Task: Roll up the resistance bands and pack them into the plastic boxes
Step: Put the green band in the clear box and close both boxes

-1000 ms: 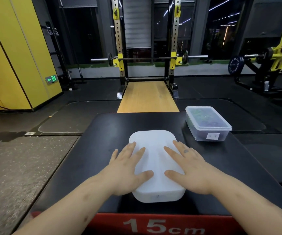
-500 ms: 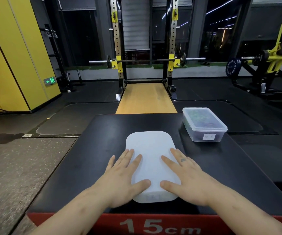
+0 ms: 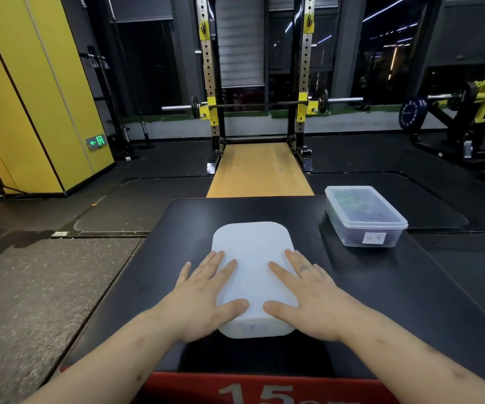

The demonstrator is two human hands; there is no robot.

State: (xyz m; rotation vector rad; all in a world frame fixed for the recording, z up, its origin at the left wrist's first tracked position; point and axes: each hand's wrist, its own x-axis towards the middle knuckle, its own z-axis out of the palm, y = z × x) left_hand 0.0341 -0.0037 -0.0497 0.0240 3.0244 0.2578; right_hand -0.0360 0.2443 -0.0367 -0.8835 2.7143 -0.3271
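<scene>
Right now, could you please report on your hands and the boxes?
Both open: left hand and right hand flat on white box. Clear box lidded, far right. Nothing seen in the way.

Item counts.
Two plastic boxes (both lidded): one white opaque rectangular box (image 3: pixel 253 252), one clear rectangular box (image 3: pixel 363 217). Two bare hands: left hand (image 3: pixel 203 298), right hand (image 3: pixel 314 298). One black padded platform (image 3: pixel 410 287). One steel barbell (image 3: pixel 261 104).

Single head-worn view, facing forward and down, close over black platform (image 3: pixel 148 287)
</scene>
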